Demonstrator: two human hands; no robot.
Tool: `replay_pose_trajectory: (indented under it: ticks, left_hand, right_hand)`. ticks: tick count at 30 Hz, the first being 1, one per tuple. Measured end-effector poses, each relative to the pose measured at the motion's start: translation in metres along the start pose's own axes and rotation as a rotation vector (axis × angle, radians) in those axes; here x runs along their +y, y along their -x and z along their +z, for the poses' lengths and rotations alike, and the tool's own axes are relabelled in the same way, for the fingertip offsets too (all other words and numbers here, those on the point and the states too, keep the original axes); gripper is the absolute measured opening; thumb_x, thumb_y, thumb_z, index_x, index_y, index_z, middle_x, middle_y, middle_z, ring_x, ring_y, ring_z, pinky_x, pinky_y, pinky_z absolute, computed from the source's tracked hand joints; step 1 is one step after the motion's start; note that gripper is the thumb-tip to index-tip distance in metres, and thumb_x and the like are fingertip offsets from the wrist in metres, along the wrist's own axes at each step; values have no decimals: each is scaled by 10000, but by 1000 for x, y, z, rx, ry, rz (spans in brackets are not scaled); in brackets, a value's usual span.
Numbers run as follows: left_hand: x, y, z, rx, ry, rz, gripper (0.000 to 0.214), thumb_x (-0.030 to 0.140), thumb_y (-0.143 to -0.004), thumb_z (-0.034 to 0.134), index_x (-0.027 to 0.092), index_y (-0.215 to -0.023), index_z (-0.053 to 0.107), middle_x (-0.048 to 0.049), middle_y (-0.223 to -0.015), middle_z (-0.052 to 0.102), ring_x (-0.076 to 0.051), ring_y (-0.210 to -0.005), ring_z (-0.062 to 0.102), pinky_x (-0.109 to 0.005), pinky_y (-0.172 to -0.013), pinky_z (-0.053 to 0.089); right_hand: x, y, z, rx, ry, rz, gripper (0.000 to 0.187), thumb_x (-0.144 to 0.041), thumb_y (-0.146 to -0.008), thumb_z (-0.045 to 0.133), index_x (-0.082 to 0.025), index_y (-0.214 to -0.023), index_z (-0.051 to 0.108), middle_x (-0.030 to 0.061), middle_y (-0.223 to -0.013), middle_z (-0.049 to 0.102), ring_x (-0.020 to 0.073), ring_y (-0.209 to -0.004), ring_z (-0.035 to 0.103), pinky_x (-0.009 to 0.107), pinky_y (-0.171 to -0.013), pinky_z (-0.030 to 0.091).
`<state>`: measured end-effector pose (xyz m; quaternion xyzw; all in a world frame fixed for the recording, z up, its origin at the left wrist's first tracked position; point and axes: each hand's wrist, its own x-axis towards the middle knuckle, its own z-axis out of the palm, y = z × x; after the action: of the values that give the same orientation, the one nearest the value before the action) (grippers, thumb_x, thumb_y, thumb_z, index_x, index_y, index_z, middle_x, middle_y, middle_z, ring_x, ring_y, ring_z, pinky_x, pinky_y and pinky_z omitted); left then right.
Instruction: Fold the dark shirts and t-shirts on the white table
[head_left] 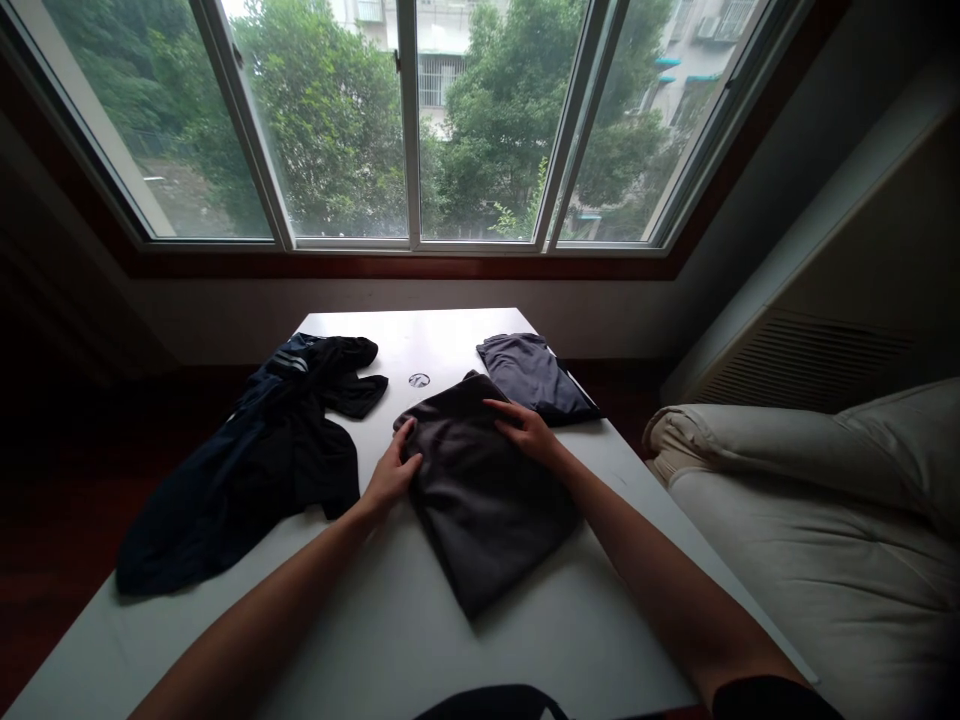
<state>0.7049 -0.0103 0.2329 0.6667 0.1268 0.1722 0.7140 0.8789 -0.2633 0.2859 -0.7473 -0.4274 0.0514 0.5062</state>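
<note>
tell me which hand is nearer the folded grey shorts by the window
Right. The right hand rests on the dark garment just beside the grey shorts; the left hand sits farther away at that garment's opposite edge.

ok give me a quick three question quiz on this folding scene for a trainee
1. True or false: both hands rest on the folded dark grey garment.
2. Which lies beside the right hand? A) a towel B) the folded blue-grey garment C) a shoe
3. Fill in: the unfolded navy clothes lie on the person's ____ side of the white table.

Key
1. True: the left hand holds the near left edge, the right hand presses the far right corner.
2. B
3. left
</note>
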Motion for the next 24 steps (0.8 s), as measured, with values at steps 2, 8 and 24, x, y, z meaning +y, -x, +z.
replay_pose_trajectory:
  ticks: [2,8,24]
  left_hand:
    - [8,-2,1,-62,15,28,675,250,-823,766,236,-1471,577,-96,-1561,522,-317,-1446,478,-441,-1242,333]
    - [56,-9,17,-130,92,189,674,301,-867,752,254,-1505,542,-87,-1510,575,-300,-1357,561,-399,-1127,466]
    - [181,-39,80,-179,-330,822,767,406,-806,845,229,-1496,560,-124,-1491,569,-375,-1375,537,-447,-1100,506]
  right_hand:
    - [-18,6,-7,32,26,-34,469,-369,-946,623,-245,-1395,672,83,-1388,663,294,-1297,605,456,-1175,427]
    - [-61,30,-44,279,143,-160,409,-359,-970,629,-262,-1363,693,79,-1379,657,261,-1240,637,431,-1109,486]
    - [-86,46,-123,933,431,-420,377,-393,-976,635,-308,-1333,719,64,-1245,696,303,-1165,664,464,-1024,527]
